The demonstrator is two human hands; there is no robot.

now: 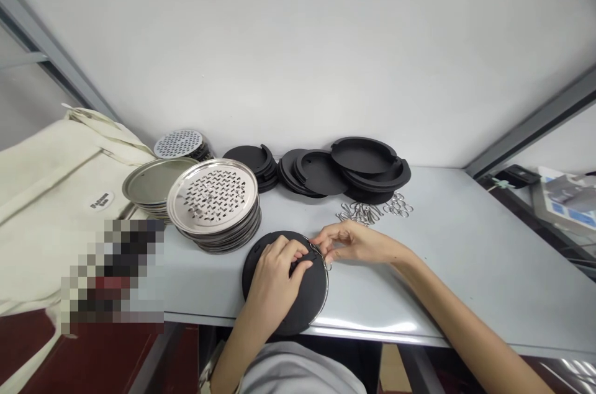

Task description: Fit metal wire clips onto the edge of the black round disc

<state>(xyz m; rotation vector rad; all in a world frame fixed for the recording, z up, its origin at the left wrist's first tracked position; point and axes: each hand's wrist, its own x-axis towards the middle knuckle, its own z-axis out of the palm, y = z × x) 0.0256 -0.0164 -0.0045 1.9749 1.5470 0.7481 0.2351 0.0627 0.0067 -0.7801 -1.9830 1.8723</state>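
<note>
A round black disc with a thin metal rim (pixel 311 301) lies at the near edge of the grey table (pixel 465 270). My left hand (pixel 274 276) rests on top of the disc, fingers curled and pressing at its upper right edge. My right hand (pixel 349 242) pinches a small metal wire clip (pixel 320 251) at that same edge, right beside the left fingertips. A loose pile of wire clips (pixel 372 209) lies just behind my right hand.
A stack of perforated steel trays (pixel 213 195) stands at left, with plain steel plates (pixel 151 183) and another perforated stack (pixel 179 143) behind. Black round lids (pixel 363 164) are piled against the wall. A cream cloth bag (pixel 51 195) lies at far left.
</note>
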